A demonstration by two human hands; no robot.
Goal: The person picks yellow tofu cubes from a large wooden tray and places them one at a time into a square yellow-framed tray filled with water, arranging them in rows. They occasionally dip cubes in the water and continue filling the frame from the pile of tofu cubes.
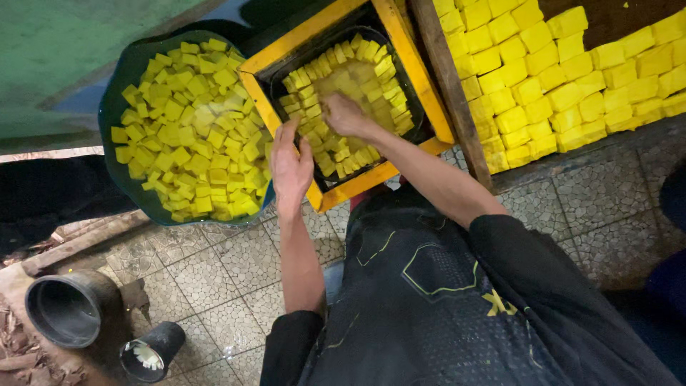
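A: Head view, hands? 
B: Right hand [343,114] curled down onto wet yellow cubes [336,154] inside black tub [411,107] in yellow wooden frame [411,53]; grasp unclear. Left hand [289,168] flat, fingers loosely open, resting on frame edge, holding nothing.
A: Nearby? 
B: Blue basin [118,93] heaped with cubes.

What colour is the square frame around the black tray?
Yellow: the frame is yellow-painted with a dark inside, around the black tray. Head view shows it best.

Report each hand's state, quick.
Left hand: open, resting on the yellow frame.
Right hand: down among the yellow cubes; grip cannot be told.
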